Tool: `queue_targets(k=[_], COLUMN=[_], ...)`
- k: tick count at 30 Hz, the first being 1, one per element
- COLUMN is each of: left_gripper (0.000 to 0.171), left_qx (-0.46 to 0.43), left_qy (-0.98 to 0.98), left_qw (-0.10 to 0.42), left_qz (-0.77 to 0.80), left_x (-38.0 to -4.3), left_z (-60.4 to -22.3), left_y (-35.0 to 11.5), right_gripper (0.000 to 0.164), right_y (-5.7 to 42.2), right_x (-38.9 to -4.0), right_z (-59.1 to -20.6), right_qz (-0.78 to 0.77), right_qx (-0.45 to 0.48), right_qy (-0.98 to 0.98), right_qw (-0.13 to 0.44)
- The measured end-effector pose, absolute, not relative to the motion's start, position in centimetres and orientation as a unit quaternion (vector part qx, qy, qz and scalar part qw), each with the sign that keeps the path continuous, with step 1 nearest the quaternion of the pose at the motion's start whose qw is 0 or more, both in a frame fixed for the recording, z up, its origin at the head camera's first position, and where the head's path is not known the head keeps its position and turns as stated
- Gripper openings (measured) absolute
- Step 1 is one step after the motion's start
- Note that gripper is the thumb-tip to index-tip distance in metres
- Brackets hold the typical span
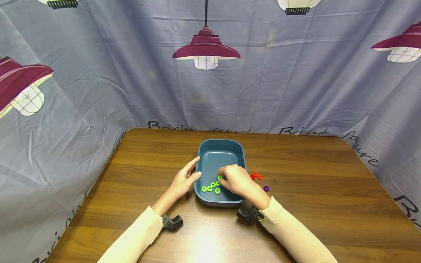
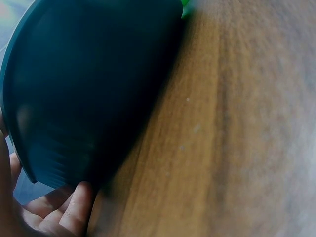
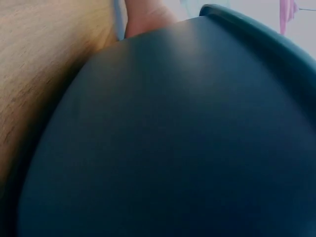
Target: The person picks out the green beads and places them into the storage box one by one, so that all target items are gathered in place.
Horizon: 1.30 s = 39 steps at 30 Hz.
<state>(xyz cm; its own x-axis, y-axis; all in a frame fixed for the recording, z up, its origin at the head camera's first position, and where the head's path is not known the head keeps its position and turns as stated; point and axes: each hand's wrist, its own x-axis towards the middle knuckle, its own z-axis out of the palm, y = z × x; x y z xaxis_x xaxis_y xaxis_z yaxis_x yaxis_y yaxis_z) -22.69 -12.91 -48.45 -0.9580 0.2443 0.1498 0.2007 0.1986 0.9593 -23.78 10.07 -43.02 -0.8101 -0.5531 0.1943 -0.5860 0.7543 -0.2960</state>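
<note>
A dark blue plastic tray (image 1: 223, 144) with rounded corners rests on the wooden table. My left hand (image 1: 184, 179) holds its left rim, thumb at the edge. In the left wrist view, fingers (image 2: 76, 210) lie against the tray's outer wall (image 2: 89, 89). My right hand (image 1: 235, 179) reaches inside, thumb and index finger bent around a small green ring-shaped bead (image 1: 220, 178). More green beads (image 1: 213, 185) lie on the tray floor left of that hand, several in a slanting line. The tray wall (image 3: 173, 123) hides the right fingertips in the right wrist view.
Several red ring-shaped beads (image 1: 255, 174) lie on the table right of the tray, partly behind the right hand. Nearer sits a purple bead (image 1: 266, 189). A grey curtain (image 1: 230, 98) printed with lamps surrounds the brown table (image 1: 158, 153). Each wrist carries a black camera (image 1: 172, 222).
</note>
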Motion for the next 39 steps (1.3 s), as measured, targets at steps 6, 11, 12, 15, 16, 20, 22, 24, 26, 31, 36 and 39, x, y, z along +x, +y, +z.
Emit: queue_targets(k=[6,11,12,15,16,20,22,24,26,31,36,39], left_gripper=[0.061,0.061,0.062,0.062,0.062,0.062,0.062,0.062,0.062,0.061,0.061,0.060], left_qx=[0.149,0.151,0.152,0.153,0.152,0.150,0.147,0.146,0.145,0.144,0.138,0.140], left_qy=[0.768,0.766,0.766,0.765,0.766,0.770,0.772,0.772,0.772,0.774,0.772,0.771], left_qw=[0.020,0.020,0.019,0.020,0.020,0.020,0.020,0.022,0.022,0.020,0.022,0.022], left_qz=[0.623,0.625,0.625,0.625,0.624,0.620,0.618,0.618,0.618,0.616,0.620,0.621], left_x=[-22.6,-22.6,-22.6,-22.6,-22.6,-22.6,-22.6,-22.6,-22.6,-22.6,-22.6,-22.6], left_z=[-48.3,-48.2,-48.1,-48.1,-48.1,-48.1,-48.1,-48.2,-48.2,-48.1,-48.3,-48.4], left_y=[-12.9,-12.9,-12.9,-12.8,-12.8,-12.9,-12.9,-12.9,-13.0,-13.0,-12.9,-12.9], right_gripper=[0.011,0.030,0.031,0.029,0.028,0.021,0.019,0.019,0.019,0.014,0.009,0.015], right_y=[10.0,9.9,10.0,10.0,10.0,10.0,10.0,10.0,10.0,10.1,10.7,11.6], right_x=[-23.7,-23.7,-23.7,-23.7,-23.6,-23.6,-23.5,-23.5,-23.5,-23.5,-23.7,-23.8], right_z=[-43.2,-43.3,-43.3,-43.3,-43.3,-43.3,-43.3,-43.3,-43.2,-43.0,-42.8,-42.4], right_qz=[0.138,0.112,0.108,0.102,0.103,0.115,0.120,0.125,0.127,0.141,0.218,0.276], right_qx=[0.283,0.283,0.284,0.291,0.294,0.306,0.315,0.323,0.328,0.336,0.359,0.367], right_qy=[-0.948,-0.952,-0.952,-0.951,-0.950,-0.945,-0.942,-0.938,-0.936,-0.931,-0.906,-0.885], right_qw=[0.051,0.036,0.034,0.025,0.020,0.006,0.000,-0.004,-0.007,0.001,0.047,0.082])
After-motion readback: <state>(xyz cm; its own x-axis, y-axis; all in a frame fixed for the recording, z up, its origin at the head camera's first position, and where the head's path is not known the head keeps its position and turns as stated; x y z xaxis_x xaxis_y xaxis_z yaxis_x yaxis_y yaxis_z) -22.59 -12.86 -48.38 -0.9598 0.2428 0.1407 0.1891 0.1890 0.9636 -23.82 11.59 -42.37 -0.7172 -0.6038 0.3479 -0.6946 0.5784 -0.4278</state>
